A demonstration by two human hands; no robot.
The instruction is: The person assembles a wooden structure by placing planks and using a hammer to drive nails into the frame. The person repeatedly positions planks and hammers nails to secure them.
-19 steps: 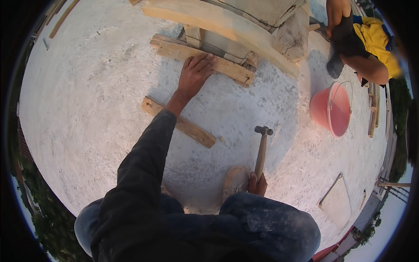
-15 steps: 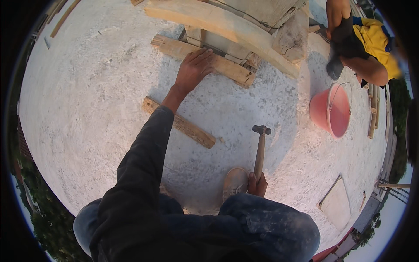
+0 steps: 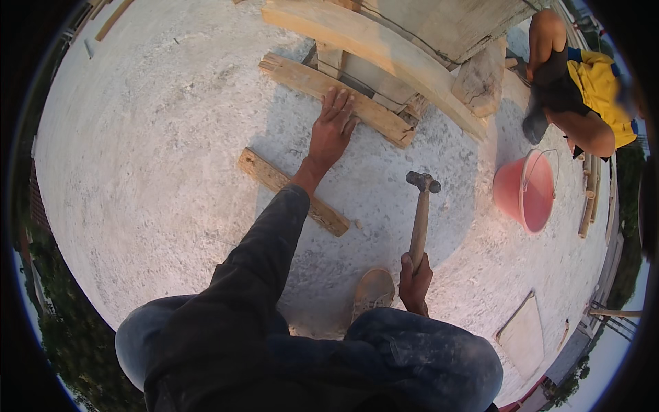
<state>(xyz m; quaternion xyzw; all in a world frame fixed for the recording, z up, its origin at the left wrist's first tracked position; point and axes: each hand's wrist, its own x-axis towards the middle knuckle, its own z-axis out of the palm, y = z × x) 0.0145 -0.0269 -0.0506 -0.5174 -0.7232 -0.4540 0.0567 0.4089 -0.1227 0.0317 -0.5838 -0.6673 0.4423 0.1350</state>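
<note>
Since the earlier frame, little has shifted: the left hand point(image 3: 331, 132) stays flat on the long plank point(image 3: 336, 99) with fingers spread, and the right hand point(image 3: 414, 281) keeps its fingers wrapped around the hammer point(image 3: 420, 218) handle. That plank lies on pale, dusty concrete point(image 3: 151, 172) against a timber frame point(image 3: 384, 51); it looks rough, weathered and split-edged. A swing could strike the 1 bracing hand. Nearby sit 1 short board point(image 3: 292, 191) and a pink bucket point(image 3: 525, 191).
</note>
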